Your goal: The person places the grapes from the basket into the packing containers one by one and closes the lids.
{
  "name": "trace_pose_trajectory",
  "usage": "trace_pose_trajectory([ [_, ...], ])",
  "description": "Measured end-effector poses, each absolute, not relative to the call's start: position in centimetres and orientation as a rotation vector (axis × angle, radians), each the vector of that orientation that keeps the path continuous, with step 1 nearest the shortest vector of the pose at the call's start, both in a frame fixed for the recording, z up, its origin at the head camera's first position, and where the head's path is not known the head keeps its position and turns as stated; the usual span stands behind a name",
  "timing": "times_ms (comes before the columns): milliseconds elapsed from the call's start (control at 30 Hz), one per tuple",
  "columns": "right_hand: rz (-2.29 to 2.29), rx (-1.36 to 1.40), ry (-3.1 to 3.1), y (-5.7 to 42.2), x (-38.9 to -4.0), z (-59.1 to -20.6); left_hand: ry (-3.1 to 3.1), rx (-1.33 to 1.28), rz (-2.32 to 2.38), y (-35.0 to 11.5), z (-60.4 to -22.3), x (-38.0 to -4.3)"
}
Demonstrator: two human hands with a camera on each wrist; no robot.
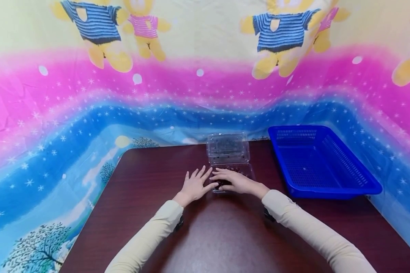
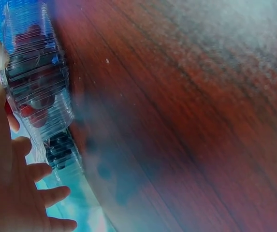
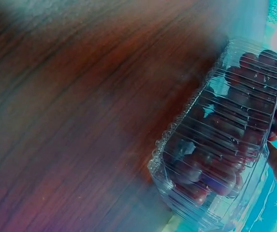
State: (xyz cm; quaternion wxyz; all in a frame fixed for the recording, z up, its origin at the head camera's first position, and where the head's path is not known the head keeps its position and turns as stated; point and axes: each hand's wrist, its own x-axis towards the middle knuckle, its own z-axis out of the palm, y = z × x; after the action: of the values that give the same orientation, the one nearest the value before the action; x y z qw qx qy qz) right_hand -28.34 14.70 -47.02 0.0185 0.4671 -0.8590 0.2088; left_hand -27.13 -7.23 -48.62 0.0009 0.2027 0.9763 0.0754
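A clear plastic clamshell box (image 1: 253, 172) holds dark red grapes (image 3: 220, 176) near the table's far edge. Its hinged lid (image 1: 228, 148) stands raised at the back. My left hand (image 1: 193, 185) is at the box's left side with fingers spread, the thumb reaching over the near rim. From the right, my right hand (image 1: 239, 182) lies over the box, fingers extended across the grapes and thumb apart from them. Several grapes show above the rim between that thumb and the fingers in the right wrist view. The fingertips are partly hidden there.
A blue plastic basket (image 1: 331, 189) with perforated walls stands right of the box. The dark reddish-brown table (image 1: 150, 167) extends around both. Behind hangs a printed cloth (image 1: 191, 87) with bears and snowflakes, meeting the table's back edge.
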Motion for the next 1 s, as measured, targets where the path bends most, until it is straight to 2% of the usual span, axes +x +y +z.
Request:
trace_pose_trajectory([
  [1000, 0.67, 1.541, -2.554, 15.08, -28.3, -46.6, 3.057, 0.657, 0.208, -7.2, -48.03, -27.52],
])
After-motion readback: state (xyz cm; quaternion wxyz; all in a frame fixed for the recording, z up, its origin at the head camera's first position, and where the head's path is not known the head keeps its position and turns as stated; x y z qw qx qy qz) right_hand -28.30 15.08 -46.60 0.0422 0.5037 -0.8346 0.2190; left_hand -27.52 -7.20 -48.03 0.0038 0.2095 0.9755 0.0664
